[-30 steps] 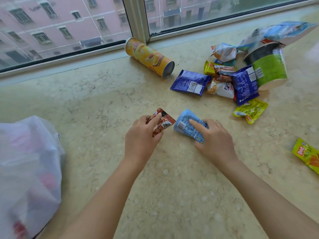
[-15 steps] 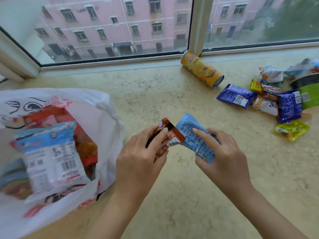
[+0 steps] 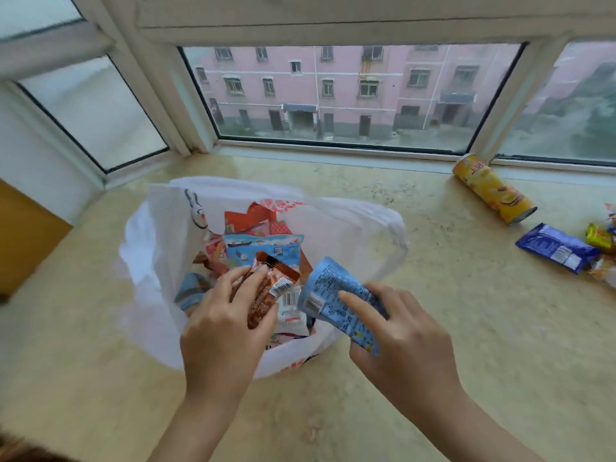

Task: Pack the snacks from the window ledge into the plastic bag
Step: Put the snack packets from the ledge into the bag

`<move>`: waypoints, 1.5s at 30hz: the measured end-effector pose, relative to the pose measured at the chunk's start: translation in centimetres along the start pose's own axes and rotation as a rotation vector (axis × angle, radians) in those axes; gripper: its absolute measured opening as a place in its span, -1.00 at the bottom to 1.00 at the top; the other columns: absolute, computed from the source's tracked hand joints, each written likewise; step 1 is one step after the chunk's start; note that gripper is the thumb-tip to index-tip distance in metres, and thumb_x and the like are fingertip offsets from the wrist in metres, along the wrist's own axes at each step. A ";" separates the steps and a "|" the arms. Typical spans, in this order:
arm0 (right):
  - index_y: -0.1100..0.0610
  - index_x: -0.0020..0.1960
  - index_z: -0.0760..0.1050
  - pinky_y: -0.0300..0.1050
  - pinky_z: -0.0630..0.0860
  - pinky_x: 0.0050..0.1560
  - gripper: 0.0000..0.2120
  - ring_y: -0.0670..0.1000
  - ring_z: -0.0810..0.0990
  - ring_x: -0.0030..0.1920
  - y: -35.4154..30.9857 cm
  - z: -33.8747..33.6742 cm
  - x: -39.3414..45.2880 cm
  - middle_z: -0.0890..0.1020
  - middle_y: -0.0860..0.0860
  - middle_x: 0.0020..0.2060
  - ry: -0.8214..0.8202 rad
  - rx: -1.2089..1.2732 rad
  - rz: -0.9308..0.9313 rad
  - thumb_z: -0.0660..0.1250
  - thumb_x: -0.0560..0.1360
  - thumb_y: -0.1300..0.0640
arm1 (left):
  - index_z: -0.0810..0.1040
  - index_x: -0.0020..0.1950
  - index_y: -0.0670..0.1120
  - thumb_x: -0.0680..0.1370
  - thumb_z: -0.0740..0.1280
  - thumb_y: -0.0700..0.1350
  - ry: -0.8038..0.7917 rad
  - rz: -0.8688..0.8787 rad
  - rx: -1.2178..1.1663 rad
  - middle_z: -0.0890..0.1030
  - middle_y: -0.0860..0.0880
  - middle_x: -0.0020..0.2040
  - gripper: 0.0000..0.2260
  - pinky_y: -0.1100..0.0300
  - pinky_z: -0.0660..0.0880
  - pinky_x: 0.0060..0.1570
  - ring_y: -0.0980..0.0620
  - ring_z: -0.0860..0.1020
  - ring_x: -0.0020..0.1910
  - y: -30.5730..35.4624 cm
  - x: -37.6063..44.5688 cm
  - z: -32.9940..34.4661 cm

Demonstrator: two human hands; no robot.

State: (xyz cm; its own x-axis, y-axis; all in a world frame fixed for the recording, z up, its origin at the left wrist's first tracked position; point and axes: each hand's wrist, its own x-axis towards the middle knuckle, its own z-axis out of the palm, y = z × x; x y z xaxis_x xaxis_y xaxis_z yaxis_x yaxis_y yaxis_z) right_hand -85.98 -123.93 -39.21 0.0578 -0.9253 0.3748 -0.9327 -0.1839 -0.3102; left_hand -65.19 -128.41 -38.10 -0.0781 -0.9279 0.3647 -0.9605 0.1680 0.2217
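White plastic bag (image 3: 160, 261) gapes under both hands, left hand (image 3: 223, 331) pinching a brown packet (image 3: 266, 291), right hand (image 3: 400, 338) gripping a blue packet (image 3: 340, 301) over its near rim, where a careless drop could spill outside.

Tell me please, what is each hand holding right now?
Left hand: closed on the brown snack packet.
Right hand: closed on the light blue snack packet.

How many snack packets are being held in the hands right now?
2. The left hand holds a brown packet over the open plastic bag; the right hand holds a light blue packet at the bag's right edge.
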 end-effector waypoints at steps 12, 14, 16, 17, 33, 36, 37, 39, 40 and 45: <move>0.01 0.10 0.59 -0.14 0.48 -0.45 -0.44 0.12 0.60 -0.18 -6.0 8.3 7.9 0.63 0.03 -0.07 -0.147 -0.016 0.130 0.55 0.10 0.05 | 0.58 0.24 0.01 0.38 0.50 0.02 -0.065 -0.033 0.118 0.59 -0.03 0.17 -0.56 0.03 0.54 -0.15 -0.10 0.61 -0.01 -6.5 5.6 4.2; 0.01 0.15 0.57 -0.10 0.52 -0.42 -0.47 0.14 0.61 -0.09 -6.1 9.8 9.3 0.63 0.06 0.00 -0.148 0.015 0.163 0.53 0.19 0.02 | 0.56 0.28 -0.02 0.45 0.42 0.05 -0.049 0.003 0.131 0.58 -0.07 0.21 -0.59 0.01 0.54 -0.08 -0.12 0.59 0.06 -7.1 6.3 5.0; 0.03 0.24 0.54 -0.05 0.58 -0.31 -0.52 0.15 0.60 0.08 -6.1 11.3 10.4 0.60 0.09 0.16 -0.123 0.039 0.142 0.48 0.35 -0.02 | 0.50 0.35 -0.04 0.56 0.22 0.09 -0.081 0.073 0.155 0.54 -0.11 0.28 -0.59 -0.02 0.51 0.07 -0.14 0.54 0.19 -7.5 6.5 5.9; 0.03 0.30 0.50 -0.02 0.61 -0.20 -0.55 0.15 0.56 0.18 -6.1 11.9 10.7 0.55 0.11 0.26 -0.120 0.039 0.098 0.41 0.44 -0.03 | 0.46 0.39 -0.05 0.60 0.11 0.13 -0.121 0.096 0.166 0.51 -0.12 0.32 -0.55 -0.04 0.49 0.15 -0.14 0.50 0.26 -7.6 6.4 6.4; 0.13 0.31 0.50 0.09 0.51 0.20 -0.58 0.11 0.53 0.26 0.1 10.3 6.4 0.55 0.11 0.28 -0.178 -0.023 0.026 0.15 0.53 -0.01 | 0.51 0.33 -0.07 0.51 0.18 0.15 -0.163 0.184 0.188 0.49 -0.12 0.34 -0.52 -0.22 0.23 0.35 -0.21 0.34 0.41 -1.1 5.5 8.1; 0.13 0.30 0.50 0.07 0.50 0.20 -0.60 0.11 0.53 0.24 2.5 8.3 4.3 0.55 0.10 0.26 -0.108 -0.016 0.048 0.16 0.53 0.02 | 0.55 0.27 -0.07 0.51 0.32 0.08 -0.137 0.241 0.166 0.54 -0.09 0.29 -0.61 -0.19 0.25 0.32 -0.16 0.40 0.37 1.5 4.8 8.7; 0.13 0.29 0.50 0.07 0.50 0.20 -0.59 0.12 0.53 0.24 3.4 7.7 3.5 0.55 0.10 0.26 -0.091 -0.026 0.057 0.17 0.52 0.02 | 0.56 0.25 -0.07 0.49 0.38 0.05 -0.136 0.257 0.143 0.55 -0.08 0.27 -0.62 -0.18 0.32 0.28 -0.13 0.43 0.33 2.4 4.6 8.9; 0.14 0.29 0.50 0.10 0.49 0.21 -0.59 0.13 0.53 0.25 5.4 6.4 2.0 0.55 0.11 0.27 -0.071 -0.046 0.082 0.19 0.51 0.02 | 0.59 0.22 -0.06 0.47 0.40 0.03 -0.127 0.291 0.082 0.58 -0.05 0.23 -0.64 -0.11 0.42 0.16 -0.10 0.48 0.28 4.5 4.0 9.4; 0.14 0.30 0.50 0.11 0.48 0.21 -0.59 0.14 0.52 0.25 6.5 5.8 1.1 0.54 0.11 0.27 -0.064 -0.060 0.095 0.21 0.51 0.02 | 0.59 0.21 -0.05 0.48 0.34 0.04 -0.124 0.311 0.053 0.59 -0.04 0.21 -0.66 -0.07 0.44 0.12 -0.08 0.50 0.25 5.6 3.7 9.7; 0.14 0.28 0.51 0.12 0.50 0.17 -0.60 0.15 0.53 0.23 12.3 2.8 -3.5 0.56 0.11 0.25 -0.049 -0.124 0.190 0.21 0.50 0.02 | 0.60 0.18 -0.03 0.46 0.23 0.05 -0.131 0.420 -0.063 0.62 0.01 0.11 -0.64 0.03 0.45 -0.03 -0.03 0.57 0.08 12.5 2.0 10.7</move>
State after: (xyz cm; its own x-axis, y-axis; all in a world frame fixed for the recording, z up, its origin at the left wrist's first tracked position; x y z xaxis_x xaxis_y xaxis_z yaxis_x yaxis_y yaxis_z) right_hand -96.69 -123.85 -46.78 -0.1092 -0.9549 0.2761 -0.9649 0.0350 -0.2604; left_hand -80.18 -131.71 -44.32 -0.4950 -0.8084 0.3185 -0.8204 0.5556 0.1351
